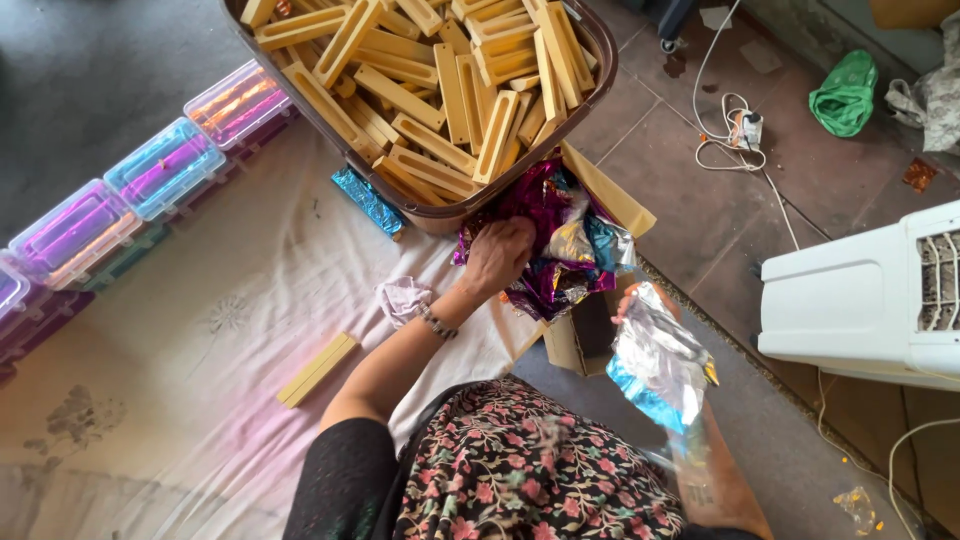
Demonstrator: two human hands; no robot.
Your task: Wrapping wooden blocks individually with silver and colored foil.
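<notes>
Left hand (pixel 497 255) in purple foil wrappers (pixel 545 240).

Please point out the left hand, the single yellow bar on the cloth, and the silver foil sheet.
left hand (pixel 497 255), head view, back of hand.
yellow bar (pixel 318 369), head view, middle of its top face.
silver foil sheet (pixel 655 355), head view, crumpled centre.

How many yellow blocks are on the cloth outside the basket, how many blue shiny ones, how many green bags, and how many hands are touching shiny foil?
Yellow block on the cloth: 1
Blue shiny block: 1
Green bag: 1
Hands on foil: 2, left hand and right hand
Total: 5
</notes>
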